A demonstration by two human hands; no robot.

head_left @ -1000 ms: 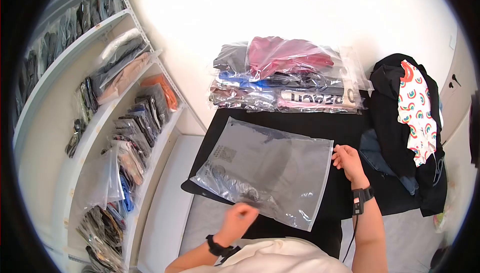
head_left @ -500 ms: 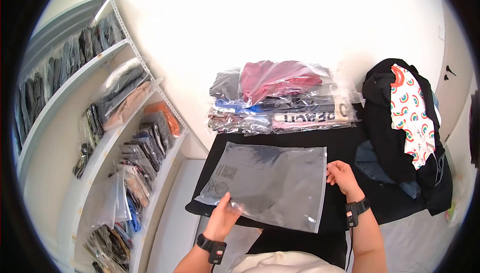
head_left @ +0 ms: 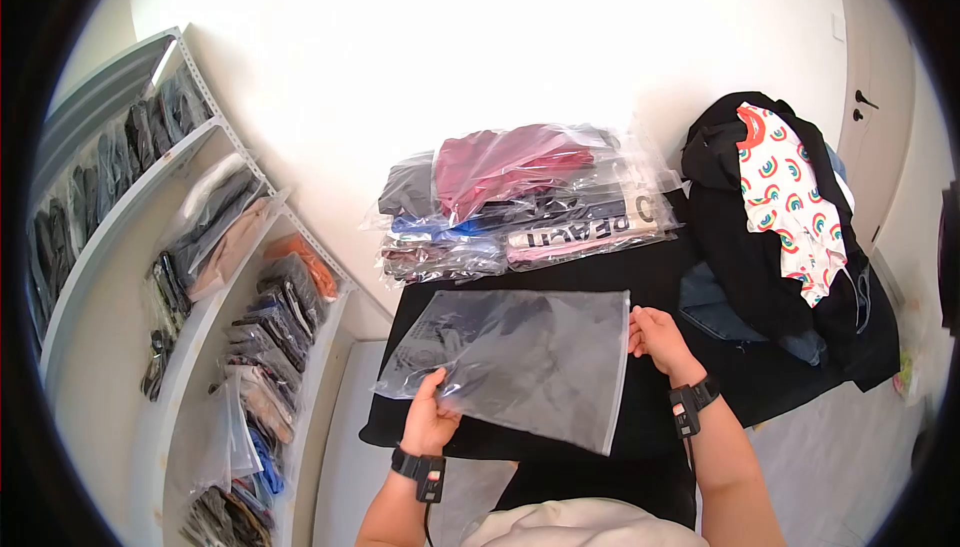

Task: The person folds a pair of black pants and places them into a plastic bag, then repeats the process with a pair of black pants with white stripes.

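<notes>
A clear plastic zip bag [head_left: 530,367] lies spread out in front of me, above the near part of the black-covered table [head_left: 740,402]. It looks flat, with nothing visible inside. My left hand [head_left: 432,417] grips its lower left edge, the thumb on top and the other fingers partly hidden beneath. At the upper right corner, my right hand [head_left: 660,344] has its fingers closed in a pinch on the bag's edge strip. Each wrist wears a black strap with a small device.
Behind the bag stands a stack of clothes in clear bags [head_left: 520,197]. To the right is a heap of dark clothes [head_left: 715,167] topped by a white printed garment [head_left: 790,207]. Shelves [head_left: 190,347] with bagged clothes line the left; a door [head_left: 870,97] is at far right.
My view has turned slightly, so the stack, heap and bag sit further left in the picture. Both hands keep hold of the bag, and its sheen has shifted as it tilts.
</notes>
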